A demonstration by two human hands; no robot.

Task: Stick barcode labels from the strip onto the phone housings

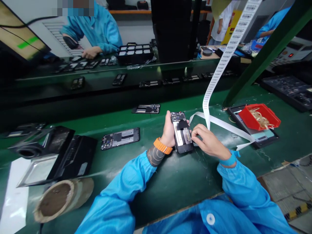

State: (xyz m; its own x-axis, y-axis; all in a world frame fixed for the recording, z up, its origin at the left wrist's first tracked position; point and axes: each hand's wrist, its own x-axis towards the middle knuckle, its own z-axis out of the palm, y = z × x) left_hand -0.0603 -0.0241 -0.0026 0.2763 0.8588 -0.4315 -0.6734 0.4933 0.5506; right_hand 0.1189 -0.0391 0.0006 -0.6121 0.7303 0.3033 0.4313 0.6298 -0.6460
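Note:
An opened phone body (181, 133), its circuit board and silver inner area exposed, rests tilted in my left hand (168, 129), which is wrapped round its left side. At the phone's right edge is my right hand (204, 138), fingers curled together in a pinch. Whatever those fingertips may hold is too small to make out. Another opened phone body (120, 138) lies on the green bench left of my hands, and a further phone body (147, 109) lies behind it. A long strip of barcode labels (223, 63) hangs down just behind my right hand.
A red bin (259, 116) of pale bands sits on a dark tray (268, 138) at right. A tape roll (64, 198) and a black device (75, 156) stand at left. Several phone bodies line the shelf (97, 79) behind. Across it, a person in blue (103, 29) works. A green post (263, 55) slants at right.

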